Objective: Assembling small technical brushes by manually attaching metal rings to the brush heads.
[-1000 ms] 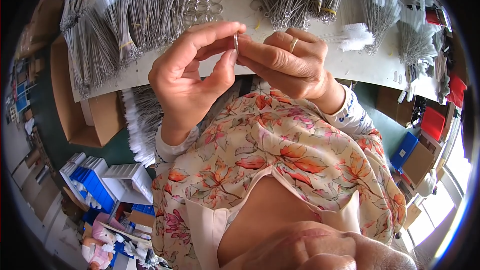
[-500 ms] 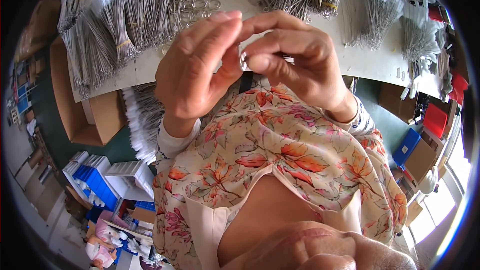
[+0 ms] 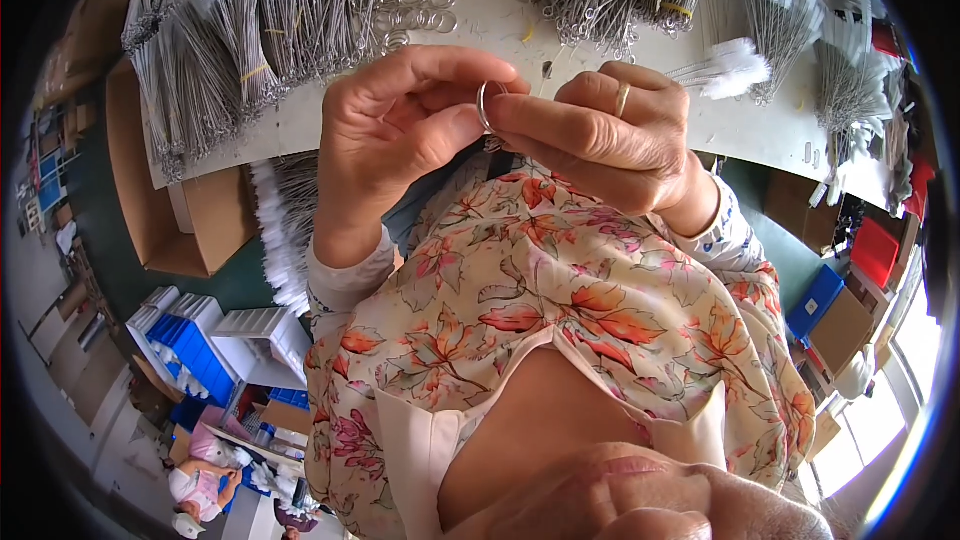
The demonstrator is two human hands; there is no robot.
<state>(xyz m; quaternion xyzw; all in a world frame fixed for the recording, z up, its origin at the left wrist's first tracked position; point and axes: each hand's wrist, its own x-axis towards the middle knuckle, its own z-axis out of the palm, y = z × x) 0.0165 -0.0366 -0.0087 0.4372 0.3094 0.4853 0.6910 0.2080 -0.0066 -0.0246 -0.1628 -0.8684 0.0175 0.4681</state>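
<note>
Between my two hands a thin metal split ring (image 3: 484,112) stands on edge, above my lap and close to the table's near edge. My left hand (image 3: 385,125) pinches it from the left between thumb and fingers. From the right, the fingertips of my right hand (image 3: 615,135) close on the same ring, and one finger wears a band. Small metal loops show just below the ring, partly hidden by the fingers. A white-bristled wire brush (image 3: 735,70) sticks out beyond my right hand. Its stem runs behind the knuckles, so whether that hand grips it is hidden.
Bundles of wire brushes (image 3: 235,35) cover the white table's (image 3: 290,135) far left, with more bundles (image 3: 610,0) at the right. Loose rings (image 3: 425,0) lie between them. An open cardboard box (image 3: 190,235) stands at left. Another person (image 3: 200,485) is at lower left.
My right hand has turned so its knuckles face up, and the ring now shows upright between the fingertips. The white brush has appeared beyond my right hand.
</note>
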